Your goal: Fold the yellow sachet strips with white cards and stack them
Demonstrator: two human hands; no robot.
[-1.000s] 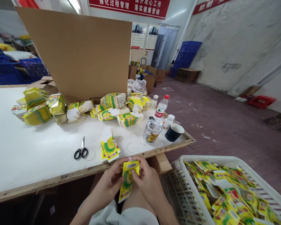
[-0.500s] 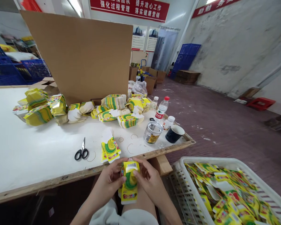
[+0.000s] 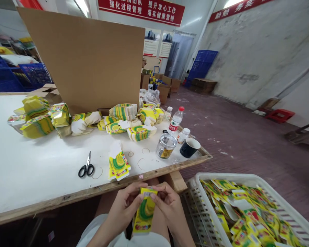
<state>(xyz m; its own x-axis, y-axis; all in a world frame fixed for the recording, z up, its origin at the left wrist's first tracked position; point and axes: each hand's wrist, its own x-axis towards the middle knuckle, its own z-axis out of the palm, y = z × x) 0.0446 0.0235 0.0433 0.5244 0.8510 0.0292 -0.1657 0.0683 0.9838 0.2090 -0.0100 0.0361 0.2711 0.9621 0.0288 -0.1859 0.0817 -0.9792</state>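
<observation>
Between my two hands, over my lap, is a small yellow and green carton (image 3: pixel 145 212) with a barcode near its upper end. My left hand (image 3: pixel 127 203) pinches its upper left side, thumb on the front. On the upper right side my right hand (image 3: pixel 167 202) grips it the same way, with the fingers curled behind. Just beyond, several flat yellow cartons (image 3: pixel 119 165) lie overlapped at the table edge. Black-handled scissors (image 3: pixel 87 167) rest to their left.
Bundled cartons (image 3: pixel 123 112) line the back of the white table (image 3: pixel 41 171) before a tall cardboard sheet (image 3: pixel 87 61). A clear jar (image 3: pixel 166 146), a water bottle (image 3: pixel 176 120) and a dark mug (image 3: pixel 190 148) stand near the right corner. A white basket (image 3: pixel 203 206) of cartons sits right.
Both hands and the carton have shifted slightly down and right. The thumbs have moved up to the carton's top end, and its lower end now leans left.
</observation>
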